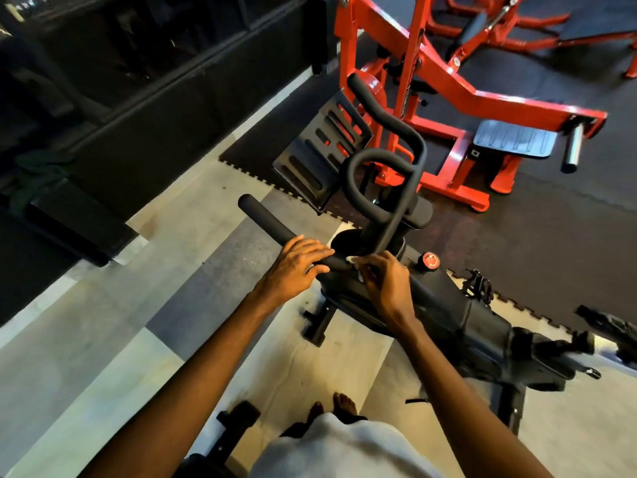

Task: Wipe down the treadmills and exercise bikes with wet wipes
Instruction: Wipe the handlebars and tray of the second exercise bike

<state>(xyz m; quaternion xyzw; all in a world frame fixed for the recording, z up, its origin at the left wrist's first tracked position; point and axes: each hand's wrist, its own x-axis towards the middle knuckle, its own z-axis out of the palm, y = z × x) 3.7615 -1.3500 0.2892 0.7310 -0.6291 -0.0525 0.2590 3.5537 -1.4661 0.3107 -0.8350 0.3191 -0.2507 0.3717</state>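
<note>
Progress, as we judge it: early or mid-way on this one machine. The wiping is at the handlebar, and no wet sheen shows which parts are done.

- Left of centre: the left hand point(296, 262) lies over the black handlebar grip point(265, 220), fingers near straight and draped, steadying rather than clenching.
- Centre: the wet wipe point(352, 261) is a small white wad, pressed to the bar where the grip meets the stem, between the two hands.
- Right of it: the right hand point(386, 288) pinches the wipe between thumb and curled fingertips.
- Left to do, we reckon: the looped upper bars, the tablet holder point(324, 157), the red knob point(430, 261) and the exercise bike point(465, 315) body at lower right. No treadmill is in view, so we count those as outstanding.

Surface and room:

- Upper left: a dark wall point(138, 81), detail too dim to read.
- Lower left: a pale tiled floor point(172, 288) in grey and cream; bare feet point(341, 405) stand at the bottom centre.
- Upper right: a black rubber mat point(551, 219) with puzzle edges, carrying a red weight machine point(448, 81).
</note>
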